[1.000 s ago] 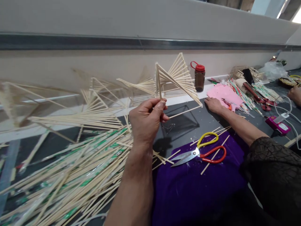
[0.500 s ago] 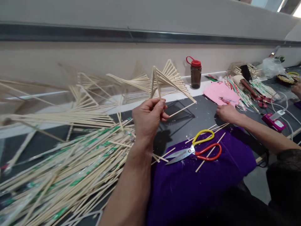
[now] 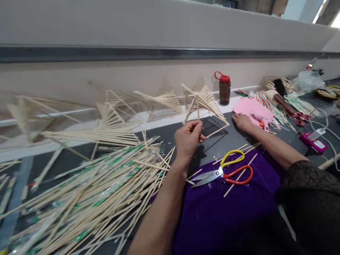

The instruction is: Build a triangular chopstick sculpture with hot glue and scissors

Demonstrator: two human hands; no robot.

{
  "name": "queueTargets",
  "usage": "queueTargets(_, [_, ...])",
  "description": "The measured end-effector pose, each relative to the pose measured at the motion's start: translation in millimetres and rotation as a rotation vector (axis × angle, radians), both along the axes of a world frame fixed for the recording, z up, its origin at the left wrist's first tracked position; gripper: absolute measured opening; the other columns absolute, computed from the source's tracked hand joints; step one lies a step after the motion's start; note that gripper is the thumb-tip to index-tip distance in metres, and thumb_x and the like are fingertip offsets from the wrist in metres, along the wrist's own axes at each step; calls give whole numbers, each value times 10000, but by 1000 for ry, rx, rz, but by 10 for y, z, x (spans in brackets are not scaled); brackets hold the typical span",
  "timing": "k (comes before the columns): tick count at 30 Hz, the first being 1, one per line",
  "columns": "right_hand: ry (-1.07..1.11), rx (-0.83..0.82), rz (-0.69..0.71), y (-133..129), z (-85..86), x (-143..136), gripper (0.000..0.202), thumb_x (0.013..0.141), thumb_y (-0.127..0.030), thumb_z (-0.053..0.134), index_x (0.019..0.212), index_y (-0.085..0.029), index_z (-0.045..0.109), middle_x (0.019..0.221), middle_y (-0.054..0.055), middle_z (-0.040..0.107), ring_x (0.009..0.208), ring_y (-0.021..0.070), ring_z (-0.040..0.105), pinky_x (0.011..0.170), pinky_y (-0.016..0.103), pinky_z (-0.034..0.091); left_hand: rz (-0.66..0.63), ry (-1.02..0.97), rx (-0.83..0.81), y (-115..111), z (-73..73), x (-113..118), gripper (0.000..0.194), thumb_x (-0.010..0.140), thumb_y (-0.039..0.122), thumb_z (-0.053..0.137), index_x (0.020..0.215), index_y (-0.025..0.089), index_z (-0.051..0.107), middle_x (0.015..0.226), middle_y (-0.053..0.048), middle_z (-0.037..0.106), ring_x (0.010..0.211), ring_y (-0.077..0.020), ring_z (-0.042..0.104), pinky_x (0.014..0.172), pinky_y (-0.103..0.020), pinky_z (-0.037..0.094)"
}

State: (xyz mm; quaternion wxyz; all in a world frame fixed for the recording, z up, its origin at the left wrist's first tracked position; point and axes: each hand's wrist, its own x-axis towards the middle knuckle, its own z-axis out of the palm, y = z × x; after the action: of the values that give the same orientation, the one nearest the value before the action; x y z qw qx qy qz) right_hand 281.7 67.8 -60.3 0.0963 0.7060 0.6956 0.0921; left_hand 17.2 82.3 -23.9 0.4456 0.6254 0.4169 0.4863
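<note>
My left hand (image 3: 188,139) pinches a thin wooden stick of a twisted stick frame (image 3: 205,101) between thumb and fingers. The frame stands near the wall, its rows of sticks fanning out from a corner. Farther right, my right hand (image 3: 242,122) lies palm down with its fingers stretched out at the near left edge of a pink sheet (image 3: 245,106). Just beyond its wrist a small pink and white glue gun (image 3: 261,121) rests on the sheet. Scissors (image 3: 220,172) with one yellow and one red handle lie open on a purple cloth (image 3: 212,216), among short cut sticks.
A large heap of loose and wrapped sticks (image 3: 101,191) covers the left side. Other stick frames (image 3: 92,136) line the wall. A brown bottle (image 3: 225,92) with a red lid stands behind. To the right are a purple power block (image 3: 313,142), white cables and a clear plastic bag (image 3: 309,80).
My right hand has slid left to the pink sheet's edge, and the glue gun shows more fully. My left hand keeps its pinch on the frame. The view has shifted slightly.
</note>
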Motion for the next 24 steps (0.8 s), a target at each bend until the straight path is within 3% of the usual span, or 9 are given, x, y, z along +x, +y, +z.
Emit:
queueTargets(6, [55, 43, -92, -256, 171, -42, 306, 889, -164, 439, 932, -99, 735, 973, 188, 728, 875, 288, 686, 717, 347, 468, -57, -15, -43, -85, -126, 124, 224, 793, 308, 583, 917, 149, 679, 683, 8, 653, 480, -116, 641, 415, -189, 490])
queueTargets(10, [513, 414, -60, -502, 322, -168, 277, 896, -267, 478, 912, -172, 738, 914, 89, 749, 825, 211, 680, 720, 297, 466, -78, -21, -45, -113, -256, 225, 229, 832, 238, 545, 1012, 149, 653, 917, -54, 688, 596, -134, 692, 443, -199, 522])
queueTargets(12, [765, 468, 15, -546, 354, -305, 270, 887, -305, 502, 901, -168, 735, 851, 65, 737, 732, 174, 662, 691, 281, 473, -91, -22, -30, -128, -336, 268, 249, 850, 223, 533, 1067, 158, 637, 1028, -78, 660, 674, -146, 710, 466, -205, 541])
queueTargets(16, [1082, 399, 159, -458, 328, -635, 278, 850, -347, 572, 984, -161, 729, 897, 54, 708, 662, 131, 616, 641, 265, 480, -161, -19, 2, -187, -467, 340, 309, 858, 176, 520, 1155, 187, 603, 1094, -88, 600, 766, -161, 709, 503, -218, 569])
queueTargets(24, [1077, 424, 235, -161, 182, -868, 160, 832, -269, 589, 829, -188, 726, 840, 39, 672, 810, 157, 614, 725, 273, 481, -244, -37, 1, -251, -522, 419, 371, 821, 102, 514, 1170, 194, 599, 1131, -91, 554, 844, -182, 701, 524, -249, 594])
